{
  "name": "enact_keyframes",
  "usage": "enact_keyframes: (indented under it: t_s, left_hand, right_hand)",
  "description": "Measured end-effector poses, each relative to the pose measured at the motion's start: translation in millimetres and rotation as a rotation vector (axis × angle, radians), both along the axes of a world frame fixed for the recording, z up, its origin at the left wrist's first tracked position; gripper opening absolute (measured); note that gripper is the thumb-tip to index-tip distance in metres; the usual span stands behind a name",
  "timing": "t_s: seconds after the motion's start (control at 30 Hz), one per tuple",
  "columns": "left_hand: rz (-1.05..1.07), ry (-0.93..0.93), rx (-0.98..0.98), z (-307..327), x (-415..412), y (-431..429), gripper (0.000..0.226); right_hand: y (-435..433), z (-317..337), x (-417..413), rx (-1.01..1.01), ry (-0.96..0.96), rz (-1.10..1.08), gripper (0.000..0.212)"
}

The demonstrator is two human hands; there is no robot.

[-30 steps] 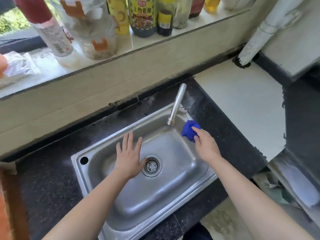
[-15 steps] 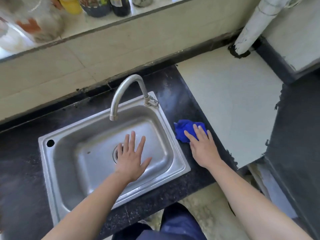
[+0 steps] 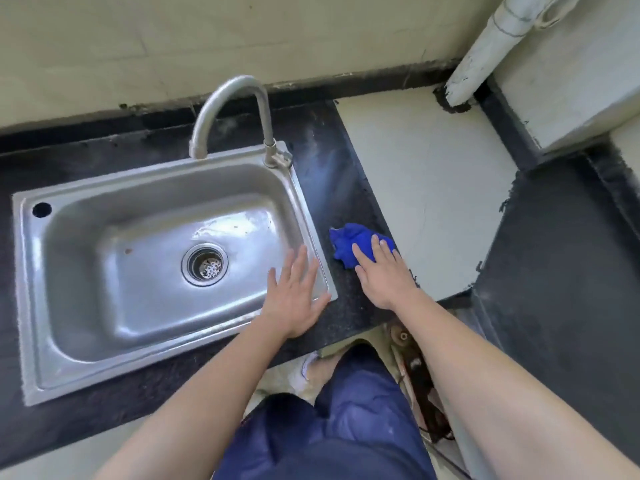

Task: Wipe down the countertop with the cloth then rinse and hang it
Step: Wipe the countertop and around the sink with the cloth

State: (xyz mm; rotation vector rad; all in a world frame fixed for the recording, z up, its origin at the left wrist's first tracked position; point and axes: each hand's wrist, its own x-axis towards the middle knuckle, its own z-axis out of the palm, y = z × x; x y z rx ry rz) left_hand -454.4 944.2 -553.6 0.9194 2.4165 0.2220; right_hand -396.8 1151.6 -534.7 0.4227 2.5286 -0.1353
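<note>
Wiping is judged in progress: the cloth [image 3: 349, 242] is pressed onto the dark desk [image 3: 332, 181] beside the sink [image 3: 311, 209] by the flat right hand [image 3: 384, 275]. The left hand [image 3: 294, 299] is spread open, empty. Rinsing and hanging are left.

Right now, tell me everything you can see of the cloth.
The cloth is bright blue, soft-looking fabric, bunched into a crumpled wad. It lies on the dark countertop strip between the sink rim and the pale slab. The right hand presses flat fingers on its near half; the rest shows beyond the fingertips.
</note>
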Motion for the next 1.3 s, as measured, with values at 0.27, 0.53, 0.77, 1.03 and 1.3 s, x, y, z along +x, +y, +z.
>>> enact_keyframes:
  t_s: [0.27,0.53,0.77,1.03,1.3]
  left_hand:
    - [0.299,-0.033,0.085,-20,7,32,0.074]
    - [0.525,0.001,0.037,-28,-70,97,0.085]
    - [0.588,0.005,-0.018,-29,-90,120,0.107]
    - [0.618,0.023,0.067,-36,-89,118,0.123]
    - [0.614,-0.018,0.073,-33,-90,119,0.123]
  right_hand:
    - [55,-15,-59,-0.016,0.117,0.17,0.055]
    - [96,-32,-220,-0.104,0.259,0.438,0.052]
    - [82,-41,-299,-0.155,0.3,0.514,0.054]
    - [106,-41,-190,-0.326,0.32,0.653,0.05]
    - [76,-46,-317,-0.234,0.339,0.527,0.053]
